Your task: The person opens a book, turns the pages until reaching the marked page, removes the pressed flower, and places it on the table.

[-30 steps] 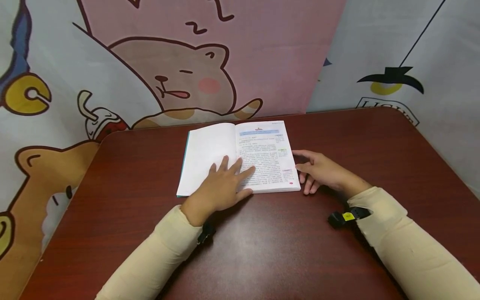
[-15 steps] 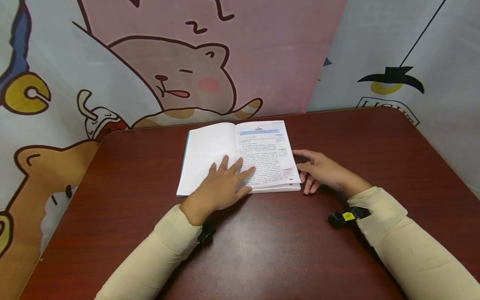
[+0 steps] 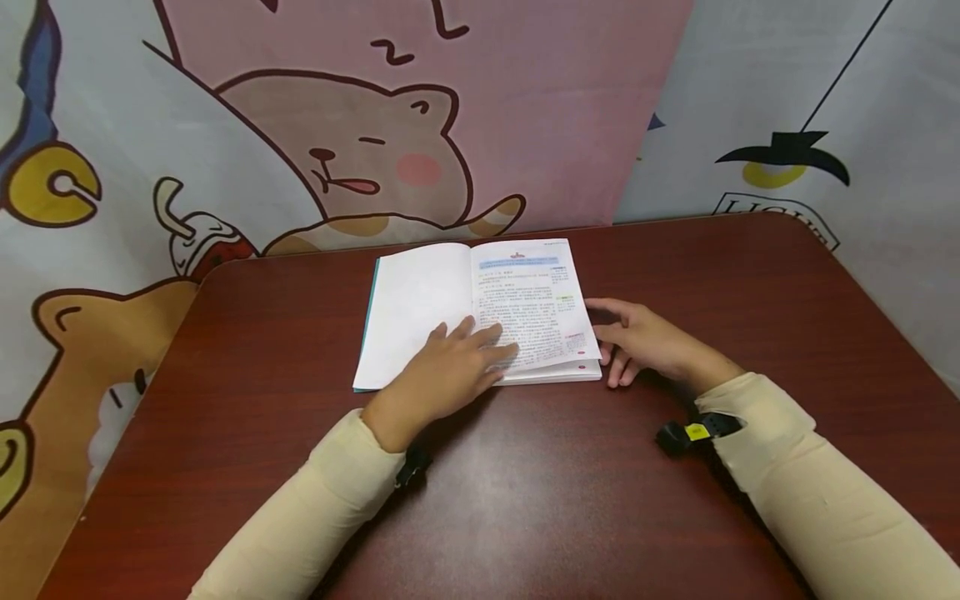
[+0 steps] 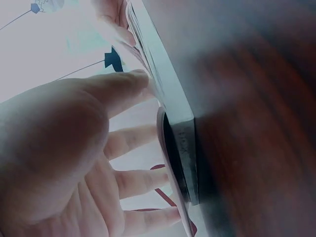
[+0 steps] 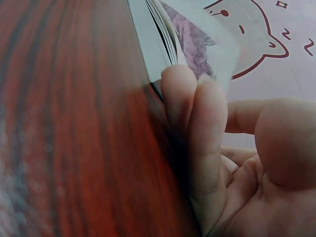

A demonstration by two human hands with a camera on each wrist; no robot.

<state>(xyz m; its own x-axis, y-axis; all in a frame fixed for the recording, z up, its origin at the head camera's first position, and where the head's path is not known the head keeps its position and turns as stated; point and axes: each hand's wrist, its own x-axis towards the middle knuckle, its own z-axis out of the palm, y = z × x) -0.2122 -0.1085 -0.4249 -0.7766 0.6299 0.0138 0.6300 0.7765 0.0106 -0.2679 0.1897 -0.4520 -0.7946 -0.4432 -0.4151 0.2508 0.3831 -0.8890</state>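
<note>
An open book (image 3: 422, 308) lies on the table, its left page blank and its right page printed. My left hand (image 3: 435, 375) rests across the lower middle of it, fingers spread over both pages; the left wrist view shows the fingertips on the paper and the thumb (image 4: 118, 89) near the lower edge. At the right edge, my right hand (image 3: 648, 343) has its thumb and index finger at the side of the top page (image 3: 525, 325), seemingly pinching it. That page's lower right corner stands raised above the pages beneath. The thumb's exact contact is hidden in the right wrist view.
The reddish-brown table (image 3: 525, 492) extends around the book on all sides. A cartoon-printed cloth (image 3: 562, 125) hangs behind its far edge. A black wrist device (image 3: 686, 437) sits under the right sleeve, close above the tabletop.
The right page's lower right corner has risen, exposing the page beneath. My left fingers have shifted slightly down and right across the paper. My right hand has barely moved.
</note>
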